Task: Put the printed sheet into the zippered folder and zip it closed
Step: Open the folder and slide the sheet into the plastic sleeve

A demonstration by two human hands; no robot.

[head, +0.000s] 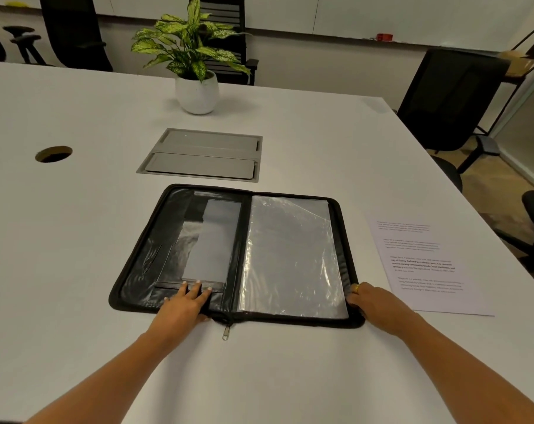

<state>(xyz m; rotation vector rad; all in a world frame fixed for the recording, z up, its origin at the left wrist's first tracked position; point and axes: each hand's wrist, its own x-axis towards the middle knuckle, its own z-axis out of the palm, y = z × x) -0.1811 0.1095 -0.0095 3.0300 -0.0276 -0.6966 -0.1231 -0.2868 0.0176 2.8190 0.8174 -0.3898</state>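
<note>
At the near edge of the zippered folder (143, 249), which is laid open flat on a white table (76, 301), two bare forearms are seen reaching in. The left hand (183, 304) is spread with straight fingers pressed on the folder's left inner panel. The right hand (371, 301) is set against the folder's near right corner, its fingertips hidden at the rim, so a grip cannot be told from a mere touch. A metal zip pull (225, 332) hangs off the folder's near edge at the spine. The folder's right half is covered by a clear plastic sleeve (293, 255). The printed sheet (427, 270) lies just to the right of the folder, untouched. The opening step appears finished; next, the sheet would need to be picked up and slid inside. Beyond the folder are found a grey cable hatch (201, 154), a round hole (53, 153), a potted plant (195, 65) and dark chairs (452, 96). Nothing is seen blocking the sheet's path.
</note>
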